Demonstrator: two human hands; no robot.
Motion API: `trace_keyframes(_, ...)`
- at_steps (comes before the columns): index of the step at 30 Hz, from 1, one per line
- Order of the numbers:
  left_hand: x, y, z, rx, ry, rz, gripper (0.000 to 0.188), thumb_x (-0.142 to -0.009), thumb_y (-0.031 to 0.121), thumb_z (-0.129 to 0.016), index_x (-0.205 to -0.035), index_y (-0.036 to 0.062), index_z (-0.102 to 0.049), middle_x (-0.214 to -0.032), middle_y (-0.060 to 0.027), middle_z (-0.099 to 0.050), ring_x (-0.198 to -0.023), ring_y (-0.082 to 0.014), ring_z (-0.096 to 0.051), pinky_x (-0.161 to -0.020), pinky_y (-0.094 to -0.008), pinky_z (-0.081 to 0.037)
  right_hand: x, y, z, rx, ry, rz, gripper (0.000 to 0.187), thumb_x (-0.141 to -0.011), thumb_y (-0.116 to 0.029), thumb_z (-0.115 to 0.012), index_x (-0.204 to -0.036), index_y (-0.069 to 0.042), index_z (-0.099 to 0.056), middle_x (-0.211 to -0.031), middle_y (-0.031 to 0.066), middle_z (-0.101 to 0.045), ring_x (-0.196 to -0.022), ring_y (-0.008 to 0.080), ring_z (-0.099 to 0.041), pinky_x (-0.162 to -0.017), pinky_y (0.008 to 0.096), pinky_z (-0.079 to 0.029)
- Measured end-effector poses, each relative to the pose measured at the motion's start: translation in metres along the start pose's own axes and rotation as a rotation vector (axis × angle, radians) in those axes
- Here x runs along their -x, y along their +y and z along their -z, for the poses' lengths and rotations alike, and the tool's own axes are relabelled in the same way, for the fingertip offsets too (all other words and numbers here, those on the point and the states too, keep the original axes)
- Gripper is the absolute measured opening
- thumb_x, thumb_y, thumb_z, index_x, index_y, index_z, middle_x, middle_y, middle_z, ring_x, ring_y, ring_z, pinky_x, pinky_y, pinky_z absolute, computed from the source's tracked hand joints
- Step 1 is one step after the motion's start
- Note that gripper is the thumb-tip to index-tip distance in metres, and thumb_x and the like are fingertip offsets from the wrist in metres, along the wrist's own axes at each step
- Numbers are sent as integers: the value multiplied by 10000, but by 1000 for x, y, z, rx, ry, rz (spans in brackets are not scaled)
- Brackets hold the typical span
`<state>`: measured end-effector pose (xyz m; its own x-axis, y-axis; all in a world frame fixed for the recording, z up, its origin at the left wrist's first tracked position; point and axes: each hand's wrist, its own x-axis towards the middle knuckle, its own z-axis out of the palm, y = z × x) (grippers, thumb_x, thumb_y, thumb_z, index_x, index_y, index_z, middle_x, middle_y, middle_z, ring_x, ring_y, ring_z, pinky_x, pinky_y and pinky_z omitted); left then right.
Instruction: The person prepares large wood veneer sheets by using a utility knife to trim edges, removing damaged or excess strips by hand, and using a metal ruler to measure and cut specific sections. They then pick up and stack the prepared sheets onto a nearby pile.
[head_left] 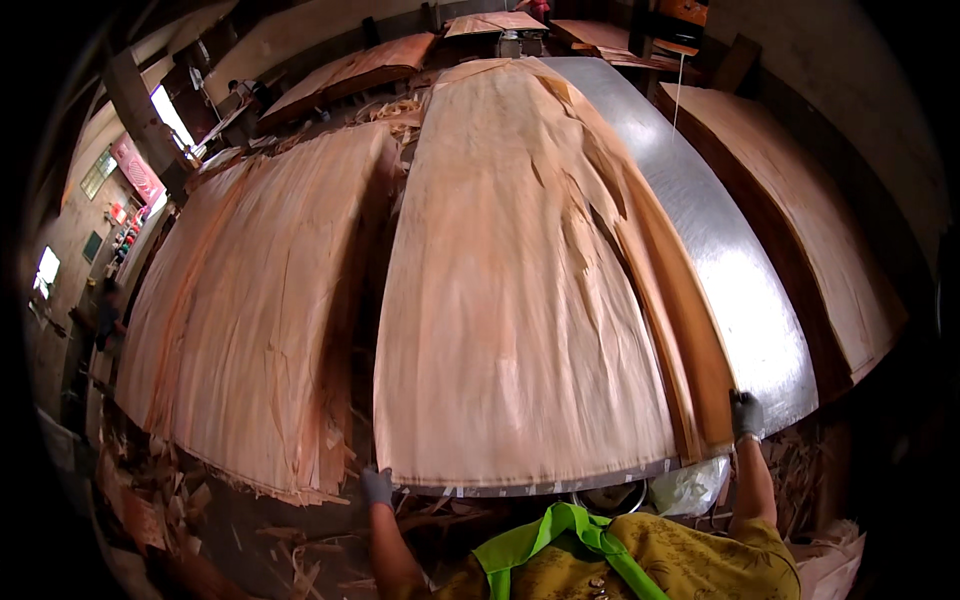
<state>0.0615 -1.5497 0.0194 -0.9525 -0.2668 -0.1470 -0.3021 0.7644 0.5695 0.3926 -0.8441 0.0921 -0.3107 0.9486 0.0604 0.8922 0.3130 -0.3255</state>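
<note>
A large pale wood veneer sheet (500, 300) lies lengthwise over a shiny metal-topped table (690, 190) before me. Along its right side runs a narrower, darker veneer strip (675, 320), with folds and a ragged gap between the two. My left hand (377, 487), in a grey glove, is closed at the sheet's near left corner. At the near right end of the darker strip, my right hand (745, 415), also gloved, grips the strip's edge. The undersides of both grips are hidden.
Stacked veneer (250, 310) stands to the left, and another stack (800, 220) to the right. Torn veneer scraps (170, 510) litter the floor. A clear plastic bag (690, 487) sits under the table's near edge. Farther stacks (350, 70) and other people are in the background.
</note>
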Motion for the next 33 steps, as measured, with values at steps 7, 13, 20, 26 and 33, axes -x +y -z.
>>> trace_keyframes(7, -56, 26, -4, 70, -209, 91, 151, -735, 90, -703, -817, -17, -635, -629, -134, -622, -470, -211, -589, -435, -371, -438, -38, -59, -28, -219, -92, -49, 457, -801, -464, -624, -787, -10, -665, -733, 231, -625, -702, 392, -618, -624, 443, -450)
trace_keyframes(13, -62, -3, -10, 27, -156, 111, 236, -705, 125, -744, -851, -37, -653, -690, -173, -654, -516, -239, -628, -491, -382, -482, -20, -16, -31, -215, 12, 27, 498, -791, -455, -649, -632, 14, -595, -532, 175, -525, -474, 250, -461, -517, 410, -370)
trace_keyframes(20, -92, -43, -20, -107, -289, 66, 480, -694, 232, -774, -1031, -69, -612, -938, -189, -670, -805, -239, -633, -694, -391, -511, -18, 13, -63, -482, -154, -63, 385, -847, -327, -657, -636, -8, -621, -536, 0, -527, -522, 91, -369, -489, 324, -326)
trace_keyframes(26, -74, -36, 19, 861, -293, 437, 257, -850, 178, -604, -1073, 50, -587, -774, -76, -586, -608, -188, -534, -534, -323, -469, -56, 78, -77, -161, -235, 37, 423, -891, -415, -587, -800, -12, -677, -652, 64, -619, -589, 129, -487, -578, 323, -412)
trace_keyframes(33, -67, -60, -1, 609, -225, 401, 191, -734, 47, -718, -857, 36, -573, -626, -21, -540, -443, -132, -444, -416, -273, -359, -56, 80, -59, 137, -395, 55, 493, -915, -471, -448, -965, -16, -632, -867, 237, -644, -800, 422, -596, -676, 450, -455)
